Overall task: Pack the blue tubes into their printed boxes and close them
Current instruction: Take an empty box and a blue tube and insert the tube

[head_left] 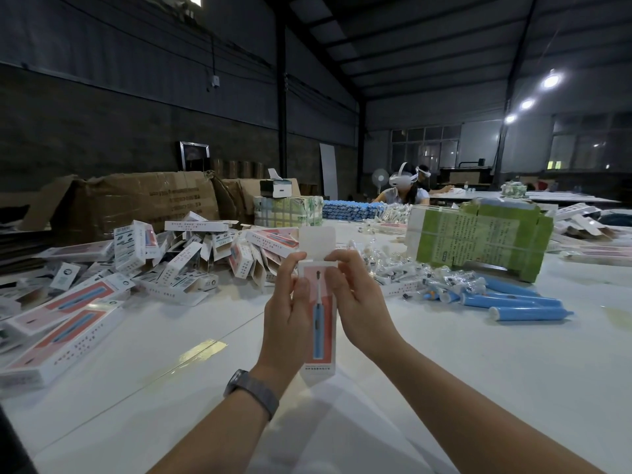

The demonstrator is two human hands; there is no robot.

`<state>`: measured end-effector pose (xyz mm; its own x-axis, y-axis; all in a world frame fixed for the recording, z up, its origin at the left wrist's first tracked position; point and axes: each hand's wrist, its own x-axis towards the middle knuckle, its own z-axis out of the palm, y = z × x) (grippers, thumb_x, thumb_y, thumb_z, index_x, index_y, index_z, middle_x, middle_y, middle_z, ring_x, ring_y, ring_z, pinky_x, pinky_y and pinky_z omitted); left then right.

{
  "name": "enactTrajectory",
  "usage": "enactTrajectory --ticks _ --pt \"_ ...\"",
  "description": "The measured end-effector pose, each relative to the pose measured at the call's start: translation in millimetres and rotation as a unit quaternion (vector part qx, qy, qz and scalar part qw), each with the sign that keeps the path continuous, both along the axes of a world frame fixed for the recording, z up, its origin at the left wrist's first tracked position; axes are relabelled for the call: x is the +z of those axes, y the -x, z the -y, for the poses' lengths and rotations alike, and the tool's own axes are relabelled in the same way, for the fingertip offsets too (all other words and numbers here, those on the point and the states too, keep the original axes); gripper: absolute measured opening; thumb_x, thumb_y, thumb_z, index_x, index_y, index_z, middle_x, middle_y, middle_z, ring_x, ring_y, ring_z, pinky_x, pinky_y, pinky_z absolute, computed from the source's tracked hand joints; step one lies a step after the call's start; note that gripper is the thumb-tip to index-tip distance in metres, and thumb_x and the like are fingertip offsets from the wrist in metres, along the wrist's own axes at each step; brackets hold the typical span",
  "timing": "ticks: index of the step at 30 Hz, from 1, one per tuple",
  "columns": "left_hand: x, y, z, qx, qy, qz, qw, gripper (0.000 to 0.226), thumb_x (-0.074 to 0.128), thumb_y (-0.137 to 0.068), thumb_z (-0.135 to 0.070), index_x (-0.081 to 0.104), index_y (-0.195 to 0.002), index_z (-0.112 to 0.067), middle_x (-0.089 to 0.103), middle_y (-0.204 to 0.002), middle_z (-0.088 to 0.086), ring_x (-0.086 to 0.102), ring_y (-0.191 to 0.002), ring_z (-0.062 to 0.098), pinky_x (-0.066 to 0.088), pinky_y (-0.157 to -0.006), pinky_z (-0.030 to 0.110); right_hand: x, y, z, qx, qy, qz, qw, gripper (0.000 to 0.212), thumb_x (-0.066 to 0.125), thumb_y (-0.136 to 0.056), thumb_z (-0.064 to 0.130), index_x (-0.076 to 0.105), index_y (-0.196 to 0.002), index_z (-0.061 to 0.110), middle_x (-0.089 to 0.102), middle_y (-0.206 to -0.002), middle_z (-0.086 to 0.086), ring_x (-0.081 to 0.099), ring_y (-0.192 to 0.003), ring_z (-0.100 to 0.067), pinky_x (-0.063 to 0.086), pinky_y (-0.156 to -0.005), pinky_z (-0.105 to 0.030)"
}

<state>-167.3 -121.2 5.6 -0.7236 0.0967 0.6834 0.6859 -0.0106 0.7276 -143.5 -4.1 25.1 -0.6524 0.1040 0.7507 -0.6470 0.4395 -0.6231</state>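
White table [444, 388], hands gripping printed box [319, 323]

Rows of small print cover the green paper-wrapped bundle [478, 239] and the brown corrugated carton [147, 196], all too blurred to read.

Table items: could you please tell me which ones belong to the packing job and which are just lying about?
Job:
- printed box, top flap up, held by left hand and right hand
- loose blue tubes
- pile of printed boxes

Lying about:
- green bundle
- brown cartons
- tape strip
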Motion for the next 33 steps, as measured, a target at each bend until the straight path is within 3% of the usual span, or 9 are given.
enactTrajectory --ticks 3,7,12,16,19,24,28,30,33 --pt "-1 1 0 -0.002 -0.006 0.004 1.000 0.030 0.032 -0.096 -0.050 0.041 -0.112 -0.073 0.067 -0.100 -0.028 0.069 -0.089 0.009 0.060 -0.081 0.045 3 -2 2 -0.009 -0.001 -0.010 1.000 0.010 0.046 -0.097 0.031 0.051 -0.099 0.040 0.065 -0.091 0.019 0.063 -0.082 -0.006 0.054 -0.068 -0.027" --pt "0 2 0 -0.008 -0.018 0.015 1.000 0.030 0.031 -0.094 -0.053 0.040 -0.113 -0.074 0.064 -0.104 -0.035 0.069 -0.095 0.006 0.061 -0.083 0.042 12 -2 3 -0.028 -0.014 -0.039 0.999 0.027 0.056 -0.097 0.016 0.052 -0.093 0.042 0.058 -0.123 0.016 0.059 -0.103 0.000 0.048 -0.073 -0.011" --pt "-2 5 -1 -0.014 -0.029 0.034 0.999 0.030 0.034 -0.103 -0.045 0.042 -0.110 -0.073 0.066 -0.105 -0.027 0.070 -0.093 0.009 0.061 -0.082 0.044 19 -1 0 0.006 0.049 -0.040 0.998 0.041 0.064 -0.089 0.003 0.046 -0.099 0.038 0.061 -0.100 0.020 0.060 -0.089 -0.006 0.047 -0.072 -0.016" --pt "-1 2 -2 -0.034 -0.030 0.027 0.999 0.026 0.033 -0.099 -0.051 0.036 -0.118 -0.069 0.065 -0.105 -0.028 0.070 -0.095 0.010 0.061 -0.075 0.031 21 -1 -1 0.008 0.045 -0.042 0.998 0.045 0.064 -0.087 0.000 0.051 -0.100 0.041 0.061 -0.097 0.025 0.058 -0.086 -0.005 0.045 -0.072 -0.014" --pt "-2 4 -1 -0.039 -0.041 0.018 0.998 0.028 0.037 -0.101 -0.048 0.029 -0.127 -0.054 0.067 -0.100 -0.022 0.071 -0.091 0.011 0.058 -0.070 0.025 22 -2 -2 -0.007 0.013 -0.045 0.999 0.043 0.063 -0.089 0.002 0.056 -0.100 0.043 0.062 -0.097 0.023 0.058 -0.090 -0.005 0.045 -0.073 -0.014" --pt "1 2 1 -0.045 -0.018 0.000 0.999 0.035 0.030 -0.098 -0.049 0.033 -0.126 -0.071 0.054 -0.112 -0.048 0.066 -0.099 -0.004 0.055 -0.070 0.016 22 -2 -6 -0.023 -0.043 -0.071 0.996 0.025 0.062 -0.087 0.002 0.068 -0.089 0.026 0.059 -0.099 0.019 0.059 -0.097 -0.004 0.043 -0.073 -0.010" --pt "-1 6 2 -0.038 -0.013 0.006 0.999 0.027 0.032 -0.095 -0.052 0.041 -0.113 -0.069 0.064 -0.103 -0.028 0.070 -0.089 0.008 0.057 -0.066 0.023 21 -2 -6 -0.018 -0.040 -0.077 0.996 0.019 0.064 -0.087 0.006 0.067 -0.088 0.025 0.059 -0.101 0.020 0.059 -0.101 -0.003 0.048 -0.074 -0.014" --pt "0 6 2 -0.031 -0.009 0.007 0.999 0.027 0.032 -0.094 -0.051 0.043 -0.117 -0.060 0.063 -0.103 -0.031 0.070 -0.091 0.006 0.057 -0.066 0.022 21 -3 -4 -0.019 -0.031 -0.080 0.996 0.005 0.066 -0.086 0.019 0.066 -0.086 0.024 0.060 -0.100 0.019 0.061 -0.100 -0.007 0.051 -0.074 -0.021" --pt "-1 6 2 -0.027 -0.012 0.001 1.000 0.029 0.032 -0.094 -0.048 0.044 -0.121 -0.046 0.065 -0.100 -0.030 0.069 -0.088 0.003 0.055 -0.064 0.020 23 -6 2 -0.029 -0.005 -0.069 0.997 0.016 0.067 -0.085 0.036 0.066 -0.080 0.020 0.063 -0.095 0.015 0.063 -0.095 -0.009 0.051 -0.072 -0.021"
